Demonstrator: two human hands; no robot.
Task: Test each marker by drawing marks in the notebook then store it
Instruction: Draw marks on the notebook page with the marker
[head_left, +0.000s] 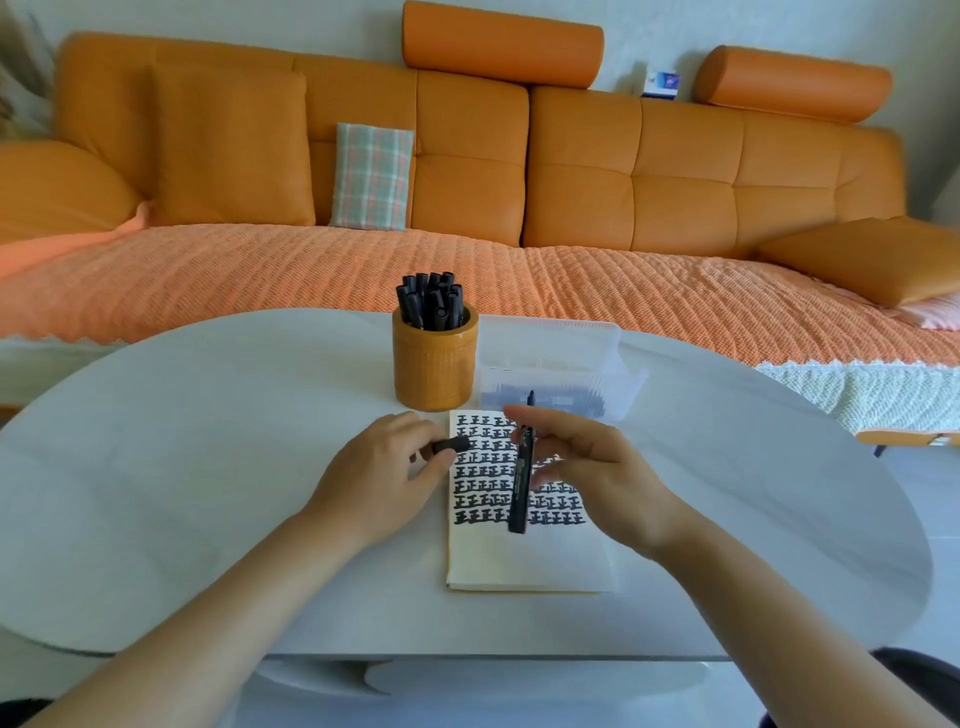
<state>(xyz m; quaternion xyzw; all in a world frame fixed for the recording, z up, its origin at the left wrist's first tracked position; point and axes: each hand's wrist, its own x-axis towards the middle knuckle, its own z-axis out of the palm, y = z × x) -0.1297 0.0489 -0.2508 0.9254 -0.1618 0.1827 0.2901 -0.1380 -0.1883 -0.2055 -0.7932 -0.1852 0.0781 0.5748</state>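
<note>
A cream notebook (524, 561) lies open on the white table (208, 467), its upper half filled with rows of black marks. My right hand (597, 467) holds a black marker (521, 483) above the page, tip pointing away from me, uncapped. My left hand (384, 467) rests at the notebook's left edge and pinches the marker's black cap (451, 445). Behind the notebook stands an orange cup (435, 364) holding several black markers (431, 301). To its right sits a clear plastic box (550, 364) with dark markers showing through its front wall.
An orange sofa (467, 182) with a woven orange throw runs along the far side of the table. A plaid cushion (371, 176) leans on its back. The table's near edge (467, 657) is just below my forearms.
</note>
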